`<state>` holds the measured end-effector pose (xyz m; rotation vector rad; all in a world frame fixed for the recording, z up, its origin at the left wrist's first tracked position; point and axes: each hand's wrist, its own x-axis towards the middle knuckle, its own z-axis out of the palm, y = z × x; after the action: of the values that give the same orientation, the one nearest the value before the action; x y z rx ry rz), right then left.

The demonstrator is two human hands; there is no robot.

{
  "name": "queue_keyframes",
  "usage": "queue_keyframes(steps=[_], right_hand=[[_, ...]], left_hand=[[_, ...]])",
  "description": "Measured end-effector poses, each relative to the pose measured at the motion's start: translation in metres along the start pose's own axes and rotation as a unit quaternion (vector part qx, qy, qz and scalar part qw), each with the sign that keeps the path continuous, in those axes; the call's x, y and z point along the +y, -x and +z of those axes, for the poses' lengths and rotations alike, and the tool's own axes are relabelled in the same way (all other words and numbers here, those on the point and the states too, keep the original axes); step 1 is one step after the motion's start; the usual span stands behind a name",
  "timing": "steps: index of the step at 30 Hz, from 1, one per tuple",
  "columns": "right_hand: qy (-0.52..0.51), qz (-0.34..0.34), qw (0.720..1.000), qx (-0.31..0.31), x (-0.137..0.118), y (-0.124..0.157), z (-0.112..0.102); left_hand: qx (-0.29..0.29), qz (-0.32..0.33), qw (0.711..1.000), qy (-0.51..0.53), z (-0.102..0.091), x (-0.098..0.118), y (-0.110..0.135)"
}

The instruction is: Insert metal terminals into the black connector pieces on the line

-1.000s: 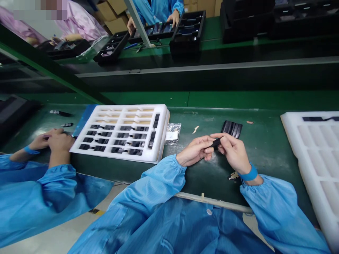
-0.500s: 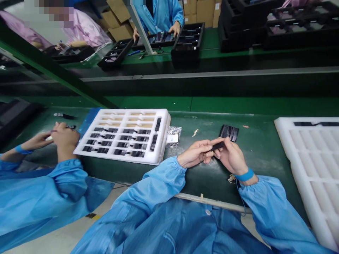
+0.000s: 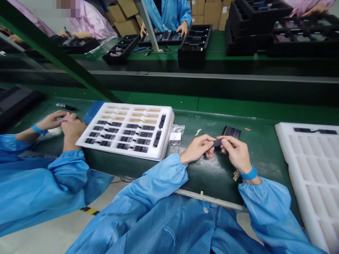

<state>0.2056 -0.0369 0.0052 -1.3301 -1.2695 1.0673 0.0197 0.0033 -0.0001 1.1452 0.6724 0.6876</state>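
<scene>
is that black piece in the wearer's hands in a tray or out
Out: the left hand and right hand hold the black piece between them, over the green bench.

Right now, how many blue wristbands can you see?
2: one blue wristband just behind your right hand, another blue wristband on a wrist of the co-worker at the left. More may be hidden.

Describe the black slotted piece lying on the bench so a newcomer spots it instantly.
On the green bench, find the wearer's right hand. Just beyond it lies the black slotted piece. Unlike the black part being held, it rests directly on the bench.
</scene>
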Motion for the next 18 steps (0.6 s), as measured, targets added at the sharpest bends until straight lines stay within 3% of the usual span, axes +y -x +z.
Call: queue_keyframes(steps=[5, 10, 12, 15, 18], right_hand=[[-0.021, 0.045, 0.998, -0.037, -0.003, -0.004, -0.011], [-0.016, 0.094, 0.993, -0.063, -0.013, -0.006, -0.025], [-0.039, 0.089, 0.995, -0.027, -0.014, -0.009, -0.031], [-0.096, 0.041, 0.992, 0.076, -0.011, -0.016, -0.039], [-0.091, 0.032, 0.989, 0.11, -0.009, -0.02, -0.045]], left_hand=[[0.009, 0.012, 0.999, -0.03, 0.0, -0.002, 0.0], [-0.011, -0.018, 0.999, -0.037, 0.001, -0.004, -0.002], [-0.002, -0.037, 0.999, -0.024, 0.001, -0.005, -0.003], [0.012, -0.052, 0.998, -0.025, 0.002, -0.007, -0.005], [-0.016, -0.039, 0.996, -0.073, 0.006, -0.011, 0.0]])
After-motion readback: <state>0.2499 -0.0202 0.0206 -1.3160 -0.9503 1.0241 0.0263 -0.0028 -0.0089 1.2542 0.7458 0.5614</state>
